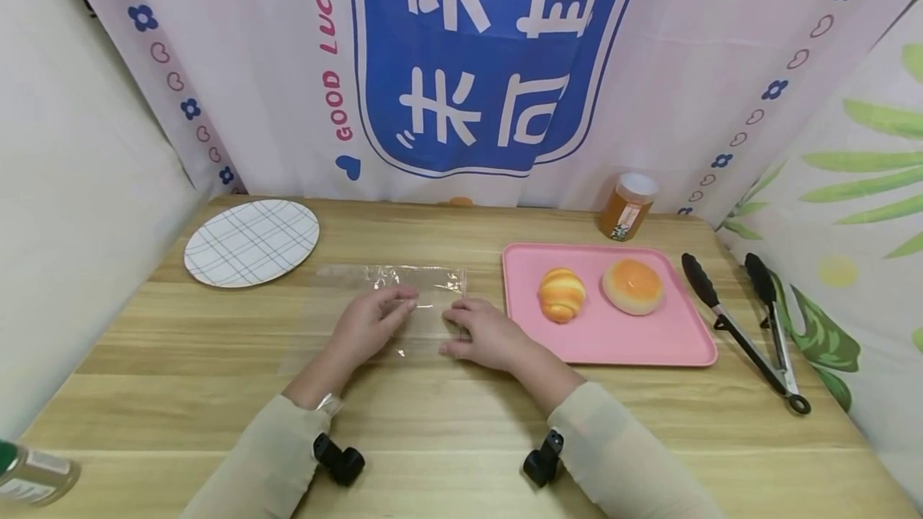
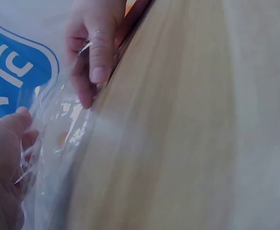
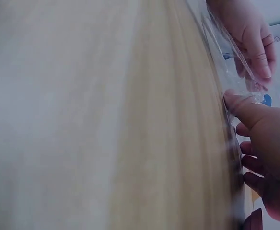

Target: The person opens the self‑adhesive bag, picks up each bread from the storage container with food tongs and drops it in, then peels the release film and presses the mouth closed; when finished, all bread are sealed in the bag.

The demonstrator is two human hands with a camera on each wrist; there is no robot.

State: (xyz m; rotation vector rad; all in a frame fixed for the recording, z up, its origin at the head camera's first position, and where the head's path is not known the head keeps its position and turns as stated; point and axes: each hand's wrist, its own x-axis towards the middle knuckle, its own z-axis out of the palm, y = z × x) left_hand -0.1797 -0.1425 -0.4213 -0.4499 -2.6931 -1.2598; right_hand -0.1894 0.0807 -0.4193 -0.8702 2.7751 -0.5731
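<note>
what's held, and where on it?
Clear plastic bag, by its right end, in the right hand. Whether the left hand grips it too can't be told.

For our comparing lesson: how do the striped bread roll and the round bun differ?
The striped bread roll has yellow and orange bands; the round bun has an unbanded orange top and paler edge. The roll looks narrower; the bun, wider and rounder. Both lie on the pink tray.

On the table [image 1: 447, 439], the plastic [image 1: 430, 336] lies between plate [image 1: 252, 243] and tray [image 1: 613, 344], tongs [image 1: 751, 352] farther right.
</note>
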